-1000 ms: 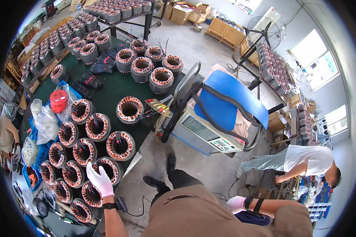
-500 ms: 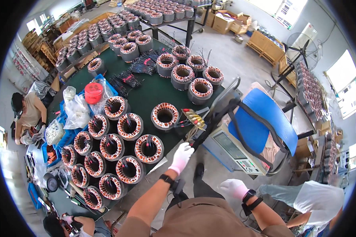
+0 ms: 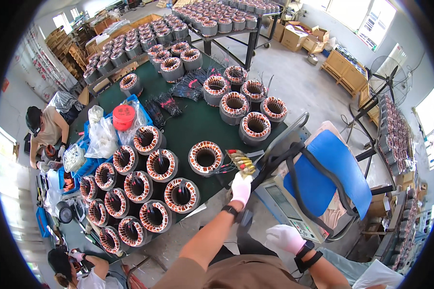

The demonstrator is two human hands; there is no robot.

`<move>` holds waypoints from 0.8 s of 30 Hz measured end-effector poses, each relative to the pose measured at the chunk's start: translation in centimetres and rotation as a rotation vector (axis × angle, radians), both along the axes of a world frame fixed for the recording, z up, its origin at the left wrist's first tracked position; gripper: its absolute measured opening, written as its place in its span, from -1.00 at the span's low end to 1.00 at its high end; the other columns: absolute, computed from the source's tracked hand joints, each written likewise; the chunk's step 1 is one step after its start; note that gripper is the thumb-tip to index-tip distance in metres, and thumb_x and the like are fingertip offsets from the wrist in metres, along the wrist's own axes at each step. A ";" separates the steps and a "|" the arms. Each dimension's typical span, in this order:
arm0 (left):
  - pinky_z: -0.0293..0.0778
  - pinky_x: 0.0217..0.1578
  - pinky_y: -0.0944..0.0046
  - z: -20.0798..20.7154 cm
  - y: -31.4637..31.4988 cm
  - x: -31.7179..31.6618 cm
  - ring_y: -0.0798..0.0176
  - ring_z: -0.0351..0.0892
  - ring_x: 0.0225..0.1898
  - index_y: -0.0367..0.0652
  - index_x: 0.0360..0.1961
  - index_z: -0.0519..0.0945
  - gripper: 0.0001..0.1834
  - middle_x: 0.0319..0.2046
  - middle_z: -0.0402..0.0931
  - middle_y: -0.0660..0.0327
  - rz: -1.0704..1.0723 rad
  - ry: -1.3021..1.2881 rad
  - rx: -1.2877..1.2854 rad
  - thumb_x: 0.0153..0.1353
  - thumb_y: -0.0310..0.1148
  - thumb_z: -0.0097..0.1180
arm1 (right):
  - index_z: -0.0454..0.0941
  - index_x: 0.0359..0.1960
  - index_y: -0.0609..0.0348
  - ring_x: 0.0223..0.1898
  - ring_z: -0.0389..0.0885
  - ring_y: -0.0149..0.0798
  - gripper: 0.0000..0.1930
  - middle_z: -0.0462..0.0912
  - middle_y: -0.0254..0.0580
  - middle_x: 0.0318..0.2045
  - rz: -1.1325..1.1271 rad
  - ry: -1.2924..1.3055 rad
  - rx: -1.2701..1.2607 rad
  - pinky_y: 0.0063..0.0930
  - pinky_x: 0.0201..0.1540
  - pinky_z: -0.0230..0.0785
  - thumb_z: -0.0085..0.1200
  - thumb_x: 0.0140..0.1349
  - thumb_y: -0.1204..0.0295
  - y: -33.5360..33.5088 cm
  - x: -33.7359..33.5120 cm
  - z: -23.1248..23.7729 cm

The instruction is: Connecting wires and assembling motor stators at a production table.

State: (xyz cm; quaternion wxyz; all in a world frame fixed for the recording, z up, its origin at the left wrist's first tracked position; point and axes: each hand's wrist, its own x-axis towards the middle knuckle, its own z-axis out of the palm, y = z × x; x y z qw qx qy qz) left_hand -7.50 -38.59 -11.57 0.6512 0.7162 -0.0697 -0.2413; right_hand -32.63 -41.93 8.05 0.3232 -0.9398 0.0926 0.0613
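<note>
My left hand (image 3: 241, 187), in a white glove, reaches to the near end of a bundle of yellow and red clips (image 3: 241, 162) on cables. Its fingertips overlap the clips and cables, so their grip is hard to make out. Just left of the clips, a motor stator (image 3: 206, 158) with orange-and-white windings stands upright on the green table (image 3: 185, 132); thin dark leads run from it toward the clips. My right hand (image 3: 285, 238), also gloved, hangs in front of my body near the tester, holding nothing, its fingers loosely extended and slightly bent.
Right of the table stands a tester (image 3: 284, 204) with a screen, a blue sheet (image 3: 325, 161) and black hoses on top. Several stators (image 3: 155, 216) fill the table's near left. Dark lead bundles (image 3: 188, 85) lie farther back. Co-workers sit at the left (image 3: 48, 127) and lower left (image 3: 89, 267).
My left hand has moved right and forward, from beside the black hose to the clips. The view has shifted, so the table appears lower and farther right. My right hand stays about where it was.
</note>
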 end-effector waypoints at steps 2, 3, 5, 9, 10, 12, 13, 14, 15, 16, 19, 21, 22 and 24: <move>0.55 -0.19 0.31 3.3 2.9 -0.4 0.38 0.65 -0.24 -0.28 0.03 0.64 -0.73 -0.12 0.70 0.16 -0.156 0.159 -0.106 0.35 -0.45 0.11 | 0.74 -0.11 0.05 -0.09 0.72 0.00 -0.77 0.76 -0.16 -0.15 -0.062 -0.008 0.019 -0.25 0.00 0.59 0.22 0.28 0.27 -1.4 1.2 0.0; 0.56 -0.11 0.28 5.5 4.5 -0.6 0.35 0.67 -0.18 -0.28 0.09 0.63 -0.69 -0.09 0.70 0.16 -0.196 0.260 -0.204 0.38 -0.41 0.09 | 0.72 -0.03 0.10 -0.03 0.71 0.01 -0.71 0.75 -0.09 -0.08 -0.170 -0.072 0.090 -0.25 0.05 0.58 0.26 0.27 0.28 -2.3 1.9 -0.8; 0.55 0.06 0.22 8.6 8.6 0.0 0.29 0.69 -0.04 -0.28 0.20 0.59 -0.60 0.01 0.70 0.14 -0.247 0.430 -0.303 0.45 -0.31 0.03 | 0.61 0.16 0.23 0.12 0.66 0.00 -0.53 0.67 0.04 0.09 -0.347 -0.144 0.238 -0.25 0.16 0.53 0.33 0.25 0.32 -3.5 4.8 -1.3; 0.39 0.31 0.04 7.7 16.1 1.3 0.18 0.57 0.24 -0.23 0.35 0.47 -0.45 0.26 0.57 0.14 -0.186 0.588 -0.462 0.59 -0.04 -0.14 | 0.27 0.43 0.41 0.33 0.47 -0.17 -0.24 0.48 0.05 0.33 -0.497 -0.132 0.727 -0.28 0.32 0.37 0.36 0.32 0.31 -5.8 13.5 -6.0; 0.39 0.31 0.04 8.0 16.4 1.2 0.18 0.57 0.24 -0.23 0.35 0.47 -0.45 0.26 0.57 0.14 -0.179 0.582 -0.465 0.59 -0.04 -0.14 | 0.23 0.45 0.41 0.34 0.44 -0.21 -0.23 0.47 0.01 0.33 -0.519 -0.083 0.984 -0.30 0.36 0.33 0.34 0.35 0.29 -6.6 15.3 -7.8; 0.32 0.36 0.02 8.6 16.9 1.1 0.18 0.52 0.29 -0.20 0.36 0.47 -0.39 0.27 0.57 0.15 -0.002 0.756 -0.559 0.61 0.08 -0.20 | 0.33 0.41 0.35 0.28 0.49 -0.26 -0.37 0.52 -0.12 0.29 -0.437 0.043 1.319 -0.32 0.39 0.28 0.16 0.49 0.17 -6.7 16.9 -10.8; 0.38 0.29 0.12 8.2 17.5 1.2 0.21 0.55 0.21 -0.22 0.31 0.49 -0.34 0.19 0.61 0.21 0.018 0.777 -0.630 0.63 0.14 -0.29 | 0.37 0.39 0.31 0.26 0.51 -0.26 -0.42 0.56 -0.16 0.27 -0.403 0.119 1.513 -0.30 0.39 0.29 0.13 0.50 0.17 -5.2 17.4 -10.7; 0.38 0.29 0.12 7.8 18.3 1.2 0.21 0.55 0.21 -0.22 0.31 0.49 -0.34 0.19 0.61 0.21 0.037 0.768 -0.631 0.63 0.14 -0.29 | 0.41 0.37 0.27 0.25 0.54 -0.26 -0.46 0.59 -0.21 0.25 -0.370 0.199 1.703 -0.28 0.38 0.30 0.11 0.52 0.17 -3.9 17.7 -10.6; 0.37 0.29 0.11 8.1 18.3 1.3 0.20 0.53 0.22 -0.22 0.32 0.49 -0.30 0.21 0.59 0.19 0.026 0.773 -0.657 0.61 0.18 -0.31 | 0.49 0.33 0.16 0.25 0.56 -0.24 -0.50 0.62 -0.30 0.25 -0.348 0.193 1.792 -0.18 0.40 0.29 0.18 0.46 0.20 -3.4 17.2 -11.5; 0.36 0.30 0.11 8.1 18.7 1.2 0.19 0.52 0.23 -0.22 0.33 0.48 -0.26 0.24 0.58 0.18 0.024 0.775 -0.683 0.60 0.23 -0.32 | 0.47 0.35 0.17 0.27 0.55 -0.22 -0.45 0.62 -0.26 0.26 -0.305 0.209 1.835 -0.15 0.41 0.29 0.20 0.42 0.18 -2.8 16.9 -11.8; 0.30 0.37 0.08 8.7 19.5 0.6 0.15 0.45 0.32 -0.20 0.40 0.41 -0.19 0.32 0.51 0.15 -0.052 0.829 -0.661 0.57 0.30 -0.38 | 0.45 0.38 0.15 0.27 0.54 -0.23 -0.48 0.60 -0.27 0.27 -0.287 0.166 1.963 -0.17 0.42 0.27 0.17 0.46 0.25 -0.6 15.1 -11.1; 0.27 0.42 0.02 9.4 19.0 -0.4 0.13 0.43 0.36 -0.15 0.45 0.34 -0.24 0.38 0.44 0.16 -0.114 0.798 -0.657 0.59 0.26 -0.36 | 0.48 0.34 0.17 0.24 0.56 -0.31 -0.54 0.63 -0.31 0.22 -0.352 0.140 1.837 -0.28 0.41 0.27 0.15 0.47 0.31 1.3 14.0 -12.0; 0.30 0.40 -0.03 8.8 19.2 -1.0 0.13 0.44 0.36 -0.13 0.46 0.33 -0.33 0.37 0.44 0.19 -0.140 0.779 -0.678 0.61 0.14 -0.25 | 0.50 0.33 0.17 0.22 0.57 -0.35 -0.56 0.64 -0.31 0.20 -0.378 0.122 1.727 -0.33 0.40 0.28 0.15 0.48 0.34 2.3 14.2 -11.7; 0.41 0.33 -0.01 9.8 19.2 -2.1 0.14 0.49 0.32 -0.11 0.46 0.34 -0.45 0.35 0.46 0.18 -0.175 0.775 -0.655 0.60 -0.06 -0.04 | 0.45 0.37 0.18 0.23 0.58 -0.27 -0.50 0.63 -0.25 0.22 -0.403 0.149 1.624 -0.28 0.39 0.32 0.20 0.42 0.47 3.0 14.4 -10.0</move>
